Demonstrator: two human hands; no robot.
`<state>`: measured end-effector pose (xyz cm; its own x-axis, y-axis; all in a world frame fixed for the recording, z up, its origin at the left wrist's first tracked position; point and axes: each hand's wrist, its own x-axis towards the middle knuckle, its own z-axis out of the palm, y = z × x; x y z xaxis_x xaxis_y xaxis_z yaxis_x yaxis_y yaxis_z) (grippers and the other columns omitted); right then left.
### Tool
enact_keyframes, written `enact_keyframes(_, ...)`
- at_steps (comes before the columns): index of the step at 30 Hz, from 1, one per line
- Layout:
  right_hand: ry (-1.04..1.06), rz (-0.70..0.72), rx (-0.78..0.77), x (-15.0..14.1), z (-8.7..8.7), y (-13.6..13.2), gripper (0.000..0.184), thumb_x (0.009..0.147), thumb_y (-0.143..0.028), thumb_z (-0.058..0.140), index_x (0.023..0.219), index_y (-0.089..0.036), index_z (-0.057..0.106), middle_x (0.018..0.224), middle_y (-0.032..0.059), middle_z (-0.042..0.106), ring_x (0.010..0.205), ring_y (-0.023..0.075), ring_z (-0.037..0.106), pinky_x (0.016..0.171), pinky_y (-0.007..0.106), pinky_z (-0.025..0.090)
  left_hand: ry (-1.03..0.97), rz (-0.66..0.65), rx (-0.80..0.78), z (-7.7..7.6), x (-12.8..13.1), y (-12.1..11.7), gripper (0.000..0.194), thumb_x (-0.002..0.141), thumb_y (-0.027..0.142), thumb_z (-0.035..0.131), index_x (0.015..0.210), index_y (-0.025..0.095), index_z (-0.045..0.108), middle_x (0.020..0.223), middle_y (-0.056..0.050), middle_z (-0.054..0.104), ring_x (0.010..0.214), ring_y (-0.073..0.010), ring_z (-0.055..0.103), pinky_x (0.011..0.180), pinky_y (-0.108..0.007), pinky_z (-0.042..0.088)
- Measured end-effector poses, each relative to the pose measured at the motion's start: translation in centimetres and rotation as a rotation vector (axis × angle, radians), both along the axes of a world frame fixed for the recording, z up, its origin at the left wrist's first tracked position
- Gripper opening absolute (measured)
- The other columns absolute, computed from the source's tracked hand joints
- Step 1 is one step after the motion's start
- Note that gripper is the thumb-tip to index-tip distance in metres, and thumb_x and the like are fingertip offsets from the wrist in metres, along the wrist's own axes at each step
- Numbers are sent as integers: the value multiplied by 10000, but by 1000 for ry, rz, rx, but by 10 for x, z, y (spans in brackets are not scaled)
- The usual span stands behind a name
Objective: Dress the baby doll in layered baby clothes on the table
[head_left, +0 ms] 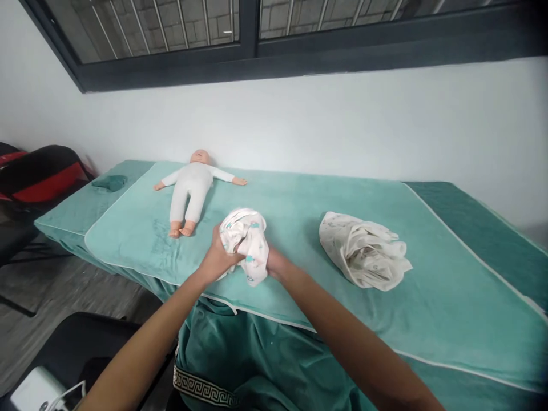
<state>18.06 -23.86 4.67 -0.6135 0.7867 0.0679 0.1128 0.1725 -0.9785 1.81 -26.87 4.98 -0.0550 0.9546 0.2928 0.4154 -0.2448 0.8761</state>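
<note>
A bunched white printed cloth (253, 242) is between my two hands, just above the front part of the green-covered bed (295, 197). My left hand (219, 257) grips its left side, with the thumb laid across the folds. On the other side my right hand (274, 262) holds the cloth, its fingers mostly hidden behind the fabric. Beyond my left hand a baby doll (192, 191) in a white suit lies on its back, arms spread. A second crumpled printed cloth (363, 251) rests on the bed to the right of my hands.
A white wall (299, 125) and a dark window frame (252, 57) run behind the bed. A small dark green item (110, 182) lies at the bed's left end. Black-and-red chairs (47, 177) stand left. A white device (39, 391) with a cable sits on a black seat (89, 342).
</note>
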Motion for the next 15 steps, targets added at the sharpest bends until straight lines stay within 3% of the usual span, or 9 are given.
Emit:
enact_keyframes(4,159,335,-274,-3,-18,-8,424,793,-497,735,1160,-289,698,1170,36,733,1120,283,676,1011,445,534,-11,208,-107,-42,-40,-48,467,719,298,681,1181,245,643,1258,-78,689,1250,-325,606,1174,-529,408)
enact_keyframes(6,152,381,-322,6,-30,-3,432,744,-441,801,1124,-256,712,1191,57,721,1139,277,663,1041,461,505,3,436,-163,-64,-63,-84,427,692,307,636,1116,264,669,1203,-56,721,1221,-346,627,1162,-551,422)
enact_keyframes(8,202,230,-377,20,-42,7,378,757,-412,801,1089,-253,716,1209,74,706,1122,263,668,1015,451,518,16,584,-199,-87,-83,-121,457,700,279,580,1149,261,663,1211,-74,718,1262,-371,600,1176,-585,385)
enact_keyframes(10,354,27,-468,33,-53,19,289,796,-393,768,1055,-277,715,1203,71,698,1083,249,679,982,439,535,65,811,-247,-109,-103,-157,510,691,258,560,1193,291,640,1255,-56,702,1280,-346,595,1170,-528,408)
enact_keyframes(12,509,-133,-541,43,-61,29,199,815,-365,742,1003,-304,719,1147,53,705,1029,230,684,965,428,542,124,953,-336,-125,-123,-189,533,711,301,538,1238,283,612,1294,-80,683,1293,-343,590,1134,-511,440)
enact_keyframes(14,596,-218,-591,47,-65,33,141,798,-329,754,935,-309,727,1058,35,711,962,208,680,941,399,548,221,1104,-398,-131,-145,-219,563,722,381,496,1262,259,600,1261,-129,692,1277,-396,594,1078,-585,454)
enact_keyframes(15,616,-235,-613,47,-66,33,128,785,-318,766,907,-301,729,1020,29,708,926,194,674,917,377,552,269,1095,-444,-131,-157,-233,586,700,411,467,1240,241,617,1162,-160,722,1240,-460,601,1033,-681,430)
